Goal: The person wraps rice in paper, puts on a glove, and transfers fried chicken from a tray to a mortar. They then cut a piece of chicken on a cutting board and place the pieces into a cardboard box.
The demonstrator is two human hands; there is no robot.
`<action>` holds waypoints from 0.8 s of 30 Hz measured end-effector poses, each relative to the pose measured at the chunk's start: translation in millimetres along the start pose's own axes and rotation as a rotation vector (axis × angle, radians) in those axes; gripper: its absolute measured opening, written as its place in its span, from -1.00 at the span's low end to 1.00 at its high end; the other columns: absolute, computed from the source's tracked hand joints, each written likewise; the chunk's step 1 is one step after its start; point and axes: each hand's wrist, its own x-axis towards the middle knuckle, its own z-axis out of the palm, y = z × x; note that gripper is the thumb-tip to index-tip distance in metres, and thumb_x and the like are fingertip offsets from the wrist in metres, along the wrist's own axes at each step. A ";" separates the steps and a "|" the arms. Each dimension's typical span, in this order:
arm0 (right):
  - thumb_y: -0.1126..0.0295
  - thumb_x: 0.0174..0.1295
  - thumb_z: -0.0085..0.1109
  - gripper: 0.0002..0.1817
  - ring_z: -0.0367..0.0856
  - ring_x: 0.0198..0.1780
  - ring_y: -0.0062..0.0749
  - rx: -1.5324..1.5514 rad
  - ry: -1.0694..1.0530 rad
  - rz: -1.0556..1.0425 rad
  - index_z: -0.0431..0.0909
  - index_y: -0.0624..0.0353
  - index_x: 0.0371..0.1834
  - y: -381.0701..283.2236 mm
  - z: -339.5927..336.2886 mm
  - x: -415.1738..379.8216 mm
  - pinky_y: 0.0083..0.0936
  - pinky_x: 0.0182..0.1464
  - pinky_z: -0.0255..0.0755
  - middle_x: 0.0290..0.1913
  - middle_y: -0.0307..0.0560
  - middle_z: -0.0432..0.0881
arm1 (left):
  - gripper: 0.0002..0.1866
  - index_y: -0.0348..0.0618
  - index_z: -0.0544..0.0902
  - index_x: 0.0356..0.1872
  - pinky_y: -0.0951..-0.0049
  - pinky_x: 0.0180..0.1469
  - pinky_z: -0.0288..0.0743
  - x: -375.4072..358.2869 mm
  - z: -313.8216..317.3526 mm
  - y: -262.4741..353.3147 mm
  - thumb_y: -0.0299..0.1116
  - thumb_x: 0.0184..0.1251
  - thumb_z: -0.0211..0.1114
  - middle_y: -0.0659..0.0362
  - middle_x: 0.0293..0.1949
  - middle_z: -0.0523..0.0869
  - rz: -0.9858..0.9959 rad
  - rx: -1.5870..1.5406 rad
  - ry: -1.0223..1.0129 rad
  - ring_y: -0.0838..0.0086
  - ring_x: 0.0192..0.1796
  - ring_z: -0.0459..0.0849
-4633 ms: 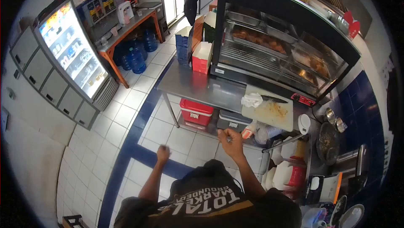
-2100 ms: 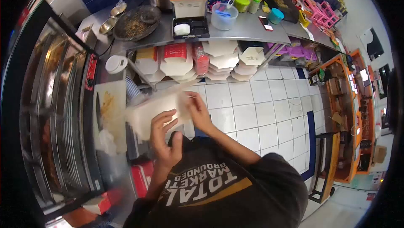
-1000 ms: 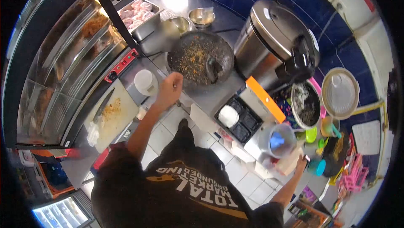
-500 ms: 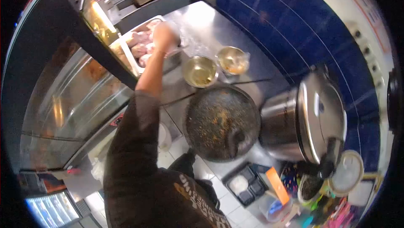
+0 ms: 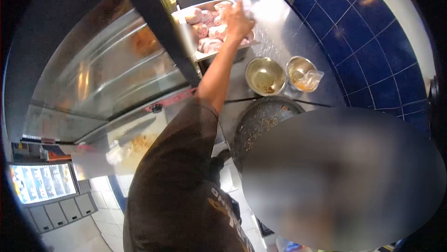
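My left hand [image 5: 238, 23] is over the right side of a rectangular tray [image 5: 201, 57] of raw, pink meat pieces [image 5: 217, 32]. Its fingers are spread and nothing shows in them, though part of the hand overlaps the meat. Two metal bowls stand nearer to me: one [image 5: 257, 69] has a little liquid and dark bits at its bottom, the other [image 5: 296, 64] has a clear plastic bag [image 5: 311, 79] at its rim. My right hand is not in view.
Below the bowls lies a large dark round pan [image 5: 251, 124] with crumbs, partly hidden by a big blurred oval covering the lower right. A glass-fronted cabinet [image 5: 102, 84] stands at the left, with a knife [image 5: 136, 128] on a board below it. Blue tiles [image 5: 368, 42] line the wall.
The view has shifted, so the tray and bowls appear further right. My left hand, blurred before, now shows spread fingers over the tray. A blurred oval now covers the pot area.
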 end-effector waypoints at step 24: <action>0.31 0.34 0.19 -0.47 0.63 -0.01 -0.39 1.306 -0.429 0.889 0.30 0.41 0.24 101.8 -152.7 -194.9 -0.47 0.04 0.54 0.03 0.03 0.58 | -0.15 -0.22 0.27 0.36 0.16 0.34 0.29 -529.8 -473.7 420.8 -0.43 -0.04 0.46 -0.09 0.34 0.24 0.780 -1.174 -1.553 -0.01 0.36 0.29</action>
